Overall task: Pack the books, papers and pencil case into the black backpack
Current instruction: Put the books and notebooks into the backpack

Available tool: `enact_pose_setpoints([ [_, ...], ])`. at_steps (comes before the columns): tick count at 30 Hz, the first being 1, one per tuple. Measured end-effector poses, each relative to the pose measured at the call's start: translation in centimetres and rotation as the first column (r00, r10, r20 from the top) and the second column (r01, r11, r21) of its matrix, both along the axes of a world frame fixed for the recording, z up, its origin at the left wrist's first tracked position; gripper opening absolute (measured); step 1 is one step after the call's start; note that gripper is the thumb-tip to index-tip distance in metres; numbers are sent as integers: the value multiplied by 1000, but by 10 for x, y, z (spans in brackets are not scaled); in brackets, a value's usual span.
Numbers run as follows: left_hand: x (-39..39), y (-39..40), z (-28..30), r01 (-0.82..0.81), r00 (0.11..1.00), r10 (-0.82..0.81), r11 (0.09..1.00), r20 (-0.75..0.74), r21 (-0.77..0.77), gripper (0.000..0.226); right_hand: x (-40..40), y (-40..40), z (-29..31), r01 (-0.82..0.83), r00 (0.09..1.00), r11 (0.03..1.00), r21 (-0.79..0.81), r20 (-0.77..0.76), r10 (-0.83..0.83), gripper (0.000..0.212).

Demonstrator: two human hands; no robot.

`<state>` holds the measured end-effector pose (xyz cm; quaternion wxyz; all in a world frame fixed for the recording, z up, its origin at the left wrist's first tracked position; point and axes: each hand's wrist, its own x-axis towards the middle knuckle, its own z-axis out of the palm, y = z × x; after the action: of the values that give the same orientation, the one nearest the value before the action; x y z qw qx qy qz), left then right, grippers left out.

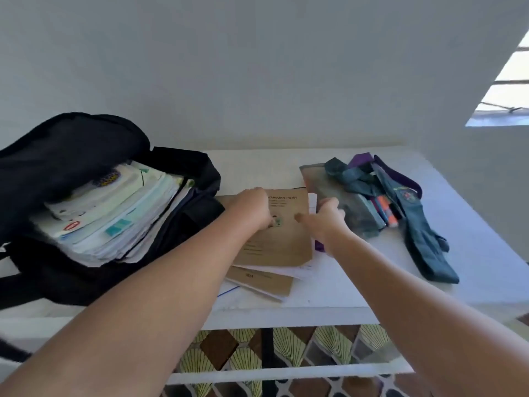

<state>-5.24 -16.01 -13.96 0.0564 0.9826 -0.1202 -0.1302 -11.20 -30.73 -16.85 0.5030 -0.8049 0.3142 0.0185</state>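
Observation:
The black backpack [71, 156] lies open on the left of the white table [343, 293], with a thick stack of books and papers [114, 219] inside it. A pile of brown-covered books and loose papers [283, 247] lies in the middle of the table. My left hand [254, 207] presses down on the top brown book near its far left corner. My right hand [329, 216] grips the pile's right edge, thumb on the cover. To the right lies a see-through pencil case [352, 207] with markers showing inside.
Teal neckties [409, 213] and a purple strap [400, 176] lie over and beside the pencil case at the right. A white wall stands behind the table. Patterned floor tiles [300, 348] show below the table's front edge.

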Motion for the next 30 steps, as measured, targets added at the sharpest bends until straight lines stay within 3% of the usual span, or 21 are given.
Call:
enact_pose_setpoints([
  [3,-3,4,-4,-67,997,67,998,-44,6,85,-2,1,-7,-52,999,999,-1,3,52,80],
  [6,-5,11,-4,-71,997,71,997,27,-14,86,-2,0,-15,-34,999,993,111,37,30,80],
  [9,-7,19,-3,-206,978,192,951,-83,-230,85,-3,-4,-16,-41,998,976,216,55,29,71],
  [12,-4,26,-10,-391,909,208,727,-362,-564,65,-3,-10,-14,-15,999,958,285,55,-1,65],
  [15,-3,22,-6,-461,883,174,498,-436,-735,43,-3,-13,-12,8,999,923,385,41,-26,65],
  [20,-8,18,-1,-379,923,119,445,-365,-811,37,-3,-19,-10,-40,999,891,452,50,19,60],
  [23,-13,21,6,-413,906,26,271,-422,-870,36,-5,-19,-4,-56,998,872,486,61,30,46],
  [26,-14,30,13,-405,914,50,161,-403,-900,39,-9,-16,4,-94,995,841,533,88,55,50],
  [30,-10,37,23,-357,928,99,-25,-358,-934,43,-13,-8,16,-223,959,825,520,268,90,43],
])
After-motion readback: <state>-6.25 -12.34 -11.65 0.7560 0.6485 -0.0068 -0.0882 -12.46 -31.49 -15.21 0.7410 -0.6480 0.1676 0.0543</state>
